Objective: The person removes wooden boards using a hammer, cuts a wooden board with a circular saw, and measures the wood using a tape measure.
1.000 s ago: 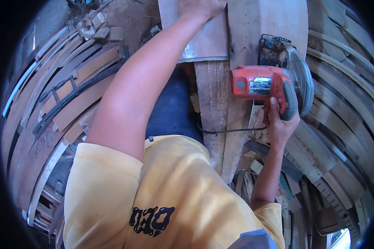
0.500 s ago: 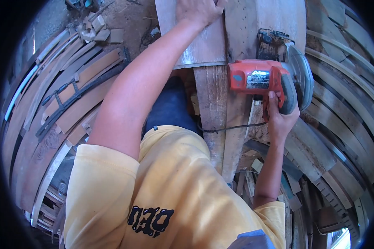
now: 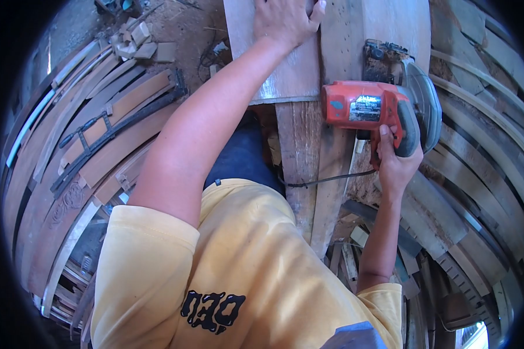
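Observation:
My left hand (image 3: pixel 286 22) lies on a pale board (image 3: pixel 291 72) at the top, thumb spread and some fingertips cut off by the frame edge. My right hand (image 3: pixel 397 166) is wrapped round the rear handle of a red circular saw (image 3: pixel 361 104). The saw lies across the boards on the right, its grey guard (image 3: pixel 426 107) facing right and its black base (image 3: pixel 384 67) partly visible. A dark cord (image 3: pixel 332 179) runs left from near the handle. Below the pale board's end, rough planks (image 3: pixel 300 145) extend toward my body.
Curved-looking stacks of planks (image 3: pixel 116 160) line the left side, with a dark frame-shaped tool (image 3: pixel 87 142) on them. Small wood blocks (image 3: pixel 140 43) lie at the upper left. More long boards (image 3: pixel 477 157) fill the right side.
The saw in my right hand has moved up the frame a little, away from my body. My left hand and the pale board's end appear lower, and more of my left hand shows.

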A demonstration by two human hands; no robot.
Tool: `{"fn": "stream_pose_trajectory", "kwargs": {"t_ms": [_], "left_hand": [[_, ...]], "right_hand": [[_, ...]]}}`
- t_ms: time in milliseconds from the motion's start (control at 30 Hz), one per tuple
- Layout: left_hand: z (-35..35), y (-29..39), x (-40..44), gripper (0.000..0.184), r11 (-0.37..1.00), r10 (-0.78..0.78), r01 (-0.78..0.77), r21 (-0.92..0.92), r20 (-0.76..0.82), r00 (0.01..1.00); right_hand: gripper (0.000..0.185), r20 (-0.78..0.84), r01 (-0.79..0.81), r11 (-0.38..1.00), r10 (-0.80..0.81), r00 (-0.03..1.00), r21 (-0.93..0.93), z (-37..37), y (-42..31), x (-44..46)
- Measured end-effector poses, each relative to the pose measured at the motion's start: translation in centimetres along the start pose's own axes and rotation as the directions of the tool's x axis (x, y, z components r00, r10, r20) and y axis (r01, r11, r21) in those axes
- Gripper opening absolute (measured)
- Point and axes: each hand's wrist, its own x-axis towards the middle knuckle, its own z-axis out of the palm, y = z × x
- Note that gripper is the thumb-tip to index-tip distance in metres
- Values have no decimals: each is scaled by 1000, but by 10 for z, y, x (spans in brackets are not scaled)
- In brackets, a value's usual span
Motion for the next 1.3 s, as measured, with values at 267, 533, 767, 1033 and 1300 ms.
{"fn": "stream_pose_trajectory", "kwargs": {"t_ms": [267,533,767,1033,1300], "left_hand": [[-4,0,1,70,1000,22,-22,11,2,1000],[-7,2,2,71,1000,1,-1,4,47,999],[-3,0,2,72,999,14,-13,-33,20,1000],[-5,-1,2,71,999,4,-2,-39,58,998],[-5,-1,4,72,999,1,2,-47,65,998]], "right_hand": [[33,-5,-46,996,46,999,72,2,-7,10],[35,27,-12,998,11,1000,53,4,-18,23],[32,17,29,999,-29,999,34,9,-19,33],[29,11,56,998,-57,998,38,15,-25,45],[25,-1,107,994,-107,994,33,21,-34,59]]}}
